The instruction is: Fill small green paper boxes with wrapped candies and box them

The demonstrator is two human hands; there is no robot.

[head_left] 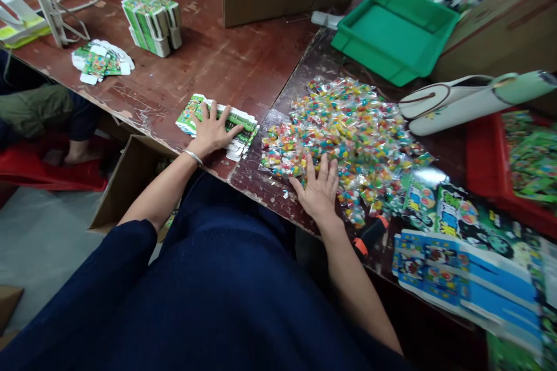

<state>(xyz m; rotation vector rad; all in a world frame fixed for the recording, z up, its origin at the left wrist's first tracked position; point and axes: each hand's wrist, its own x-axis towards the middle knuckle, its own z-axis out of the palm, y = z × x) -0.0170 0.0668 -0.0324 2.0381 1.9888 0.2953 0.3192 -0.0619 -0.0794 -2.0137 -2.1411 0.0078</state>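
Cartons (153, 21), green tray (394, 30) and printed sheets (467, 275) ring the candy packets (348, 127).

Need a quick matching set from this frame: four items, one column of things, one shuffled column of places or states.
Things:
1. left hand
2. right hand
3. green tray
4. folded green boxes

Places/states:
A. empty, at the table's far side
B. flat on the stack of flat green cartons
C. standing in a cluster, far left
D. resting on the pile of candy packets

Pairs: 1-B, 2-D, 3-A, 4-C
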